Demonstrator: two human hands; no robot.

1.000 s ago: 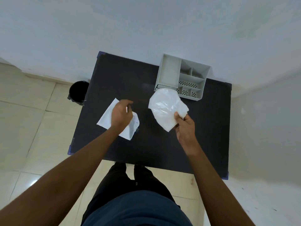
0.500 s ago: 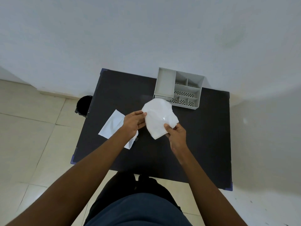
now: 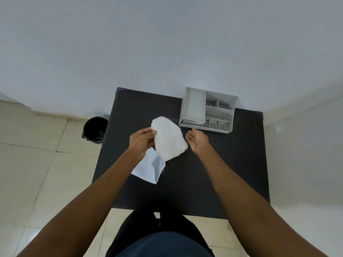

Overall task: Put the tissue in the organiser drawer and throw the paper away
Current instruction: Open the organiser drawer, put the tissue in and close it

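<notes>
Tissue (image 3: pixel 168 139) was up over table (image 3: pixel 232 164) centre, white, bunched, pinched at its L edge by L hand (image 3: pixel 142 142), thumb on top, fingers under. R hand (image 3: pixel 197 140) was just beside tissue's R edge, fingers spread & relaxed, palm facing tissue, gripping nothing; couldn't tell if it touched tissue. Paper (image 3: pixel 149 168) lay flat on table below L hand, partly hidden by wrist & tissue, one corner pointing toward person. Organiser (image 3: pixel 208 110) sat at far R of table, near wall (image 3: pixel 167 43), grey, w/ several small compartments, some w/ perforated bottoms. Drawer (image 3: pixel 194 106) = long tray on organiser's L side, looked pulled out & bare inside. R fingertips were near organiser's front L corner, apart from it. Bin (image 3: pixel 94 129), black, stood on floor (image 3: pixel 37 164) just off table's far L corner. Person stood at near edge, dark trousers (image 3: pixel 159 240) visible at bottom.
</notes>
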